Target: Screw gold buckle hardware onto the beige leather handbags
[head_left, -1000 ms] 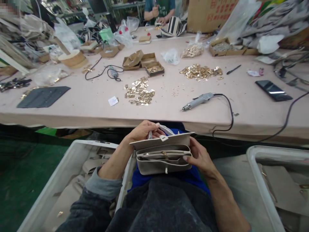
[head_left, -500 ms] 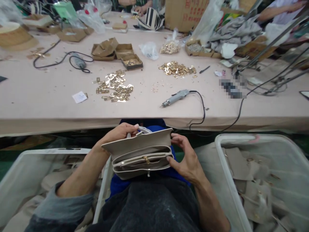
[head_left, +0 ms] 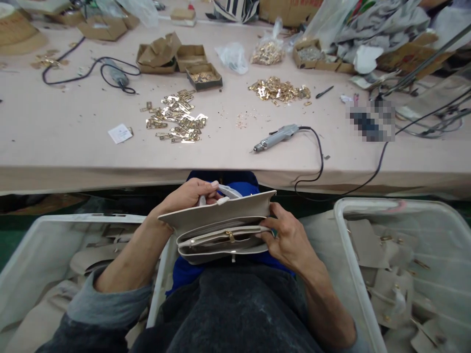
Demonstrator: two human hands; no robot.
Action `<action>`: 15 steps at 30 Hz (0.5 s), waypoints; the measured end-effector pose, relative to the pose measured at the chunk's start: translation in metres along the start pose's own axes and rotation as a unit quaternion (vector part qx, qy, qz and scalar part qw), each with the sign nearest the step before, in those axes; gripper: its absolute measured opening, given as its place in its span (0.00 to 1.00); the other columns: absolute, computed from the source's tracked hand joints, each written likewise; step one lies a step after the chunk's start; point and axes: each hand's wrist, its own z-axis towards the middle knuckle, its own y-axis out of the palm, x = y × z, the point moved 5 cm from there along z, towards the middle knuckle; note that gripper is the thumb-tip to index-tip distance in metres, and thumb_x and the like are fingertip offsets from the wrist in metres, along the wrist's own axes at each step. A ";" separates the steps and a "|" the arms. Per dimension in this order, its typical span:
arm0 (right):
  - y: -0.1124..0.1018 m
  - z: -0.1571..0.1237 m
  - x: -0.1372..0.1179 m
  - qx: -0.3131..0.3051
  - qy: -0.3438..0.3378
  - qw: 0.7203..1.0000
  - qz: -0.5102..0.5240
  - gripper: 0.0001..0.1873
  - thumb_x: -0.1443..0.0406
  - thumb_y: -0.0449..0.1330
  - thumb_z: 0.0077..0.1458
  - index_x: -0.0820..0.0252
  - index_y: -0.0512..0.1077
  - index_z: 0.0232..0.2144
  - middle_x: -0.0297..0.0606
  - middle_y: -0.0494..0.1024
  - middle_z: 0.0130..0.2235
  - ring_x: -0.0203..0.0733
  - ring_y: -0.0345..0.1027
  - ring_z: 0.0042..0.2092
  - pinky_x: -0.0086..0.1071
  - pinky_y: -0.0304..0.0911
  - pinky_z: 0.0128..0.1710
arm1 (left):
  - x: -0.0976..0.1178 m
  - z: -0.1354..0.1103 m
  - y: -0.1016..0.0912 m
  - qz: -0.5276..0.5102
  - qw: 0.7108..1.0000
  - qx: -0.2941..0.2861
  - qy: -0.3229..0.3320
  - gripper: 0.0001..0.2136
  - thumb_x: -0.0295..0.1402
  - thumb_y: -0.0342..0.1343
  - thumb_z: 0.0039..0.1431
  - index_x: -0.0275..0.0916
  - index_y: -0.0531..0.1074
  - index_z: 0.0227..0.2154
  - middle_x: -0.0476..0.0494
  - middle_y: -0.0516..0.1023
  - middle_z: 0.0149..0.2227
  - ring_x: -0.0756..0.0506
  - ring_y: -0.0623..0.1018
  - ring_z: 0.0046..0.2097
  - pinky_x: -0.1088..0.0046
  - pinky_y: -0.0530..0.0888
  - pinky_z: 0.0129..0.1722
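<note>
A beige handbag (head_left: 221, 214) rests over my lap, its flap raised and its mouth facing me. Inside it shows a zipped middle compartment with a gold zipper pull (head_left: 230, 236). My left hand (head_left: 192, 194) is closed behind the flap around the bag's handle (head_left: 230, 191), which has a whitish wrapping. At the bag's right end, my right hand (head_left: 289, 234) pinches the edge of the side between thumb and fingers. Part of the left fingers is hidden by the flap.
On the table lie an electric screwdriver (head_left: 275, 138) with a black cord, gold metal plates (head_left: 176, 117), more gold parts (head_left: 277, 90) and small cardboard boxes (head_left: 203, 77). White bins holding beige bags stand left (head_left: 88, 218) and right (head_left: 351, 274) of me.
My right thumb and fingers have come together on the bag's right side edge, where they were wider apart. The view has tipped down a little.
</note>
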 end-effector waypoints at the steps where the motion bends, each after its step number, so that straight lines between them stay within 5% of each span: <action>1: -0.001 -0.001 -0.001 0.014 -0.007 1.000 0.006 0.03 0.69 0.66 0.56 0.57 0.79 0.34 0.43 0.73 0.49 0.49 0.71 0.47 0.40 0.69 0.46 | 0.000 -0.001 0.000 -0.001 1.000 0.002 -0.001 0.20 0.49 0.64 0.57 0.35 0.77 0.22 0.43 0.77 0.21 0.47 0.72 0.22 0.71 0.67 0.25; 5: -0.019 -0.009 -0.020 0.138 -0.057 0.989 0.001 0.10 0.61 0.67 0.59 0.58 0.78 0.42 0.49 0.71 0.58 0.57 0.67 0.57 0.50 0.68 0.53 | 0.000 -0.001 -0.005 0.004 1.000 0.006 -0.001 0.19 0.48 0.63 0.57 0.35 0.78 0.24 0.43 0.77 0.21 0.46 0.73 0.23 0.71 0.67 0.25; 8: -0.034 -0.014 -0.042 0.190 -0.096 0.977 -0.002 0.11 0.63 0.66 0.61 0.59 0.77 0.45 0.50 0.74 0.54 0.55 0.68 0.54 0.50 0.68 0.52 | -0.001 0.001 -0.007 0.005 1.000 0.009 0.002 0.19 0.48 0.63 0.58 0.35 0.77 0.23 0.43 0.77 0.21 0.46 0.73 0.23 0.72 0.66 0.24; 11: -0.026 -0.011 -0.062 0.090 -0.150 0.984 0.010 0.10 0.60 0.64 0.63 0.60 0.76 0.43 0.45 0.78 0.43 0.49 0.71 0.44 0.44 0.69 0.44 | -0.004 0.003 -0.006 -0.030 1.000 0.002 0.006 0.21 0.48 0.64 0.56 0.36 0.74 0.20 0.45 0.76 0.20 0.49 0.70 0.21 0.73 0.64 0.22; 15: -0.004 -0.006 -0.080 -0.037 -0.173 0.984 -0.023 0.26 0.49 0.65 0.59 0.63 0.75 0.49 0.49 0.77 0.48 0.56 0.68 0.51 0.49 0.68 0.49 | -0.009 0.003 -0.003 -0.074 0.997 -0.024 -0.002 0.21 0.49 0.65 0.56 0.36 0.72 0.19 0.42 0.79 0.25 0.49 0.72 0.22 0.74 0.66 0.24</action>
